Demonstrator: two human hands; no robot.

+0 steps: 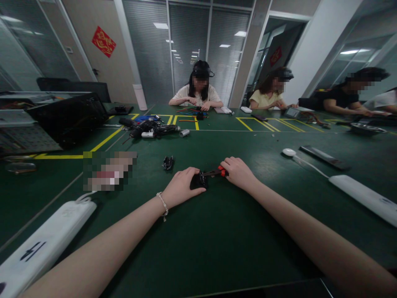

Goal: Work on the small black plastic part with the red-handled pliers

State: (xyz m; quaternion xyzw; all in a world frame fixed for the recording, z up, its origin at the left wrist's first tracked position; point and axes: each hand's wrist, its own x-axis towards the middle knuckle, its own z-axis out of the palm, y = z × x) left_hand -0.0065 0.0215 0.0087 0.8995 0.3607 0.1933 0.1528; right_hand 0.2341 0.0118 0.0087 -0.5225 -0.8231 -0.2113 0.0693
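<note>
Spreading from the near edge to the far side, the green table [198, 244] carries yellow tape [107, 140] in its farther half. A white bar [49, 244] with a dark mark lies at lower left; another white bar [367, 196], at right, has a cable leading to a white knob [289, 152]. Near the middle, the left hand [180, 185], a bracelet [163, 205] at its wrist, has thumb and fingers parted around a black block [198, 181] and clamped on its sides, low over the table. The right hand [237, 171] has its fingers curled closed on the red handles of the pliers [217, 171], whose tips meet the block; whether they bite on it I cannot tell. A black piece [168, 162] lies just beyond the left hand. Farther off are a black case [68, 120] at left, a heap of dark parts [151, 127] and a grey cylinder [184, 133]. Across the table people [200, 89] sit at work, before a glass wall [189, 37] with blinds and a door [83, 37] bearing a red poster [104, 42].
</note>
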